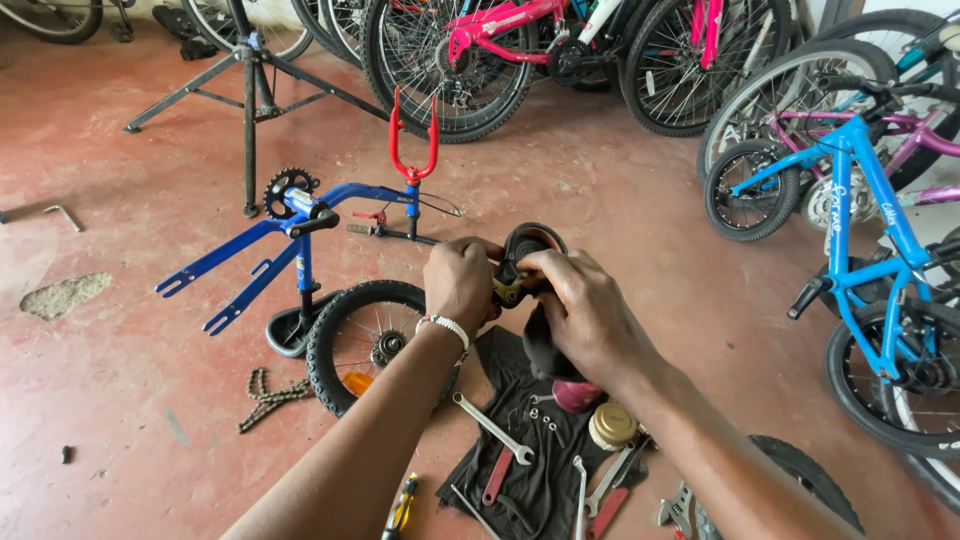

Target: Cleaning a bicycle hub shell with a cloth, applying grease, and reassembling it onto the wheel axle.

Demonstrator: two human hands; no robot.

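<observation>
A small black rounded part (527, 250) with a brownish inner rim is held up between both hands at the middle of the scene, above the red floor (120, 400); its exact kind cannot be told, since much of it is hidden by the fingers. Along the far wall and down the right side, a row of bicycles is parked, a pink one (500, 40) far and a blue one (870, 230) to the right. An upturned blue bicycle frame (290, 235) with a red fork (412, 135) is seen just beyond the hands, and a black repair stand (248, 90) rises at the far left. A small loose wheel (360, 340) lies under the left forearm. Near the viewer, a dark cloth (530, 480) is spread with a spanner (492, 428) and a round tin (612, 425) on it; a chain (268, 395) lies to the left. The left hand (460, 285) is closed around the part's left side, and the right hand (580, 310) is clamped on it from the right, fingers curled over the rim.
</observation>
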